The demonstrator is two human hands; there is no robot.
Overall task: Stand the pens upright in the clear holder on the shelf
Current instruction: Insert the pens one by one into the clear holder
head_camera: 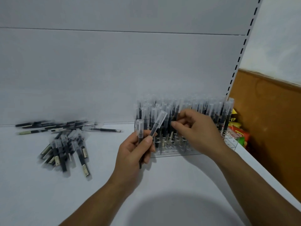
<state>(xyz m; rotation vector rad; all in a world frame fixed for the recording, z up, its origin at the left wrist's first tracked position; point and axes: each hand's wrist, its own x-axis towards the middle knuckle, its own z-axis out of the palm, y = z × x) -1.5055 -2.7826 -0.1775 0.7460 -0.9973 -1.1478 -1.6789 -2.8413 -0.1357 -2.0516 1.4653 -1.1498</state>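
Head view: the left hand [136, 151] is held just in front of the left end of the clear holder [230, 143], its fingers and thumb curled round two capped pens [140, 130]; one stands nearly upright, the other leans to the right with its clear cap towards the holder. The right hand [197, 132] reaches in over the holder's middle, fingers bent, fingertips [174, 123] at a standing pen; blur hides whether they pinch it, so I cannot tell. The holder sits at the right end of the white shelf [171, 180], against the back panel [114, 70], and is packed with upright pens [211, 110], caps up; a loose pile of pens [65, 150] lies flat on the shelf well to the left, some fanned out, others in a row near the back panel. A slotted upright [240, 60] rises behind the holder; beyond it are a brown board [268, 121] and bright packets [239, 135].
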